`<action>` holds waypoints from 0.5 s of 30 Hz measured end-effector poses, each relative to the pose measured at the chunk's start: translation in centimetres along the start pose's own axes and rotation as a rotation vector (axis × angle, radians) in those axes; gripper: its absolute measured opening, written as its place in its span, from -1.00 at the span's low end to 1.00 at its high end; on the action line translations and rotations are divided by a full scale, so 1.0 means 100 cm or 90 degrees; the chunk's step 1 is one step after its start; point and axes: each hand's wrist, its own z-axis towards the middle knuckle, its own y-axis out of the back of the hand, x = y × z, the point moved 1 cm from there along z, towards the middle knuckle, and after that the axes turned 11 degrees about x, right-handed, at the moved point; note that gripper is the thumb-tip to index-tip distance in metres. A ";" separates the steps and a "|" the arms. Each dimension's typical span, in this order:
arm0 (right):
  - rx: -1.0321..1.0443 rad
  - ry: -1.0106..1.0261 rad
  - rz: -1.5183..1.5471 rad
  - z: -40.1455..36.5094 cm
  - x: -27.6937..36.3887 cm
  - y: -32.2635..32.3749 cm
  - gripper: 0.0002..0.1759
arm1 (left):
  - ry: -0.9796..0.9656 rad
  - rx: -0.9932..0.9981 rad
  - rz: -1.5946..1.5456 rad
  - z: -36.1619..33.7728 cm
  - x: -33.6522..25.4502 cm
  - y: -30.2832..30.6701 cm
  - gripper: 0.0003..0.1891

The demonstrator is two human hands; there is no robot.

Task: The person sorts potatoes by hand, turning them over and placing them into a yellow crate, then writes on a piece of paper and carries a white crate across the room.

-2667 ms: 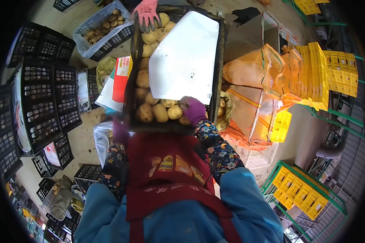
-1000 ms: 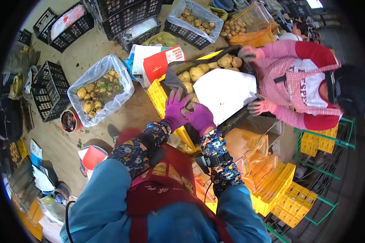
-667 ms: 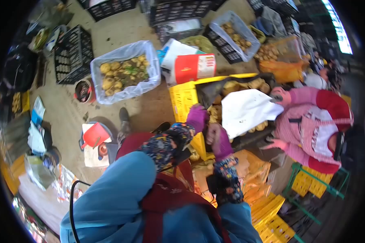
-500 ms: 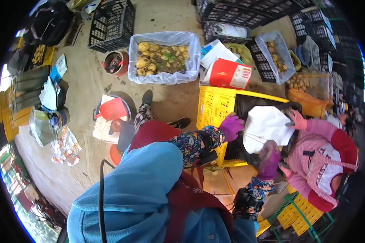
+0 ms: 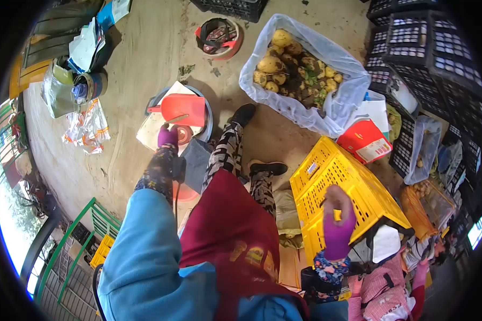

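My left hand point(image 5: 167, 136), in a purple glove, is at the left end of a thin stick-like tool point(image 5: 175, 119), fingers closed around that end. The tool crosses the lower part of a red scoop point(image 5: 183, 107), which rests over a pale board point(image 5: 149, 131) and a round basin point(image 5: 209, 119). My right hand point(image 5: 338, 211) is raised over a yellow perforated crate point(image 5: 326, 176). Its glove is dirty and its fingers curl loosely, with yellow showing through the gap between them. At the crate's lower right end is a white sheet point(image 5: 385, 243).
A plastic-lined bin point(image 5: 254, 61) of potatoes stands ahead, near a red bucket point(image 5: 231, 52). Black crates point(image 5: 434, 64) are stacked on the right. A co-worker in a pink checked garment point(image 5: 380, 286) is at lower right. A green metal frame point(image 5: 80, 232) stands at lower left.
The view has turned right. My left hand has left the white sheet and moved across to the red scoop. My right hand has come away from the sheet and hangs above the crate.
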 end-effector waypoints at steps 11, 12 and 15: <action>0.274 -0.219 -0.017 0.108 -0.130 -0.208 -0.61 | -0.050 0.187 0.294 0.188 0.167 -0.022 -0.31; 0.262 -0.241 -0.038 0.107 -0.142 -0.212 -0.62 | -0.009 0.223 0.230 0.200 0.190 -0.035 -0.36; 0.258 -0.242 -0.071 0.109 -0.160 -0.218 -0.63 | 0.055 0.095 0.344 0.192 0.155 -0.057 -0.69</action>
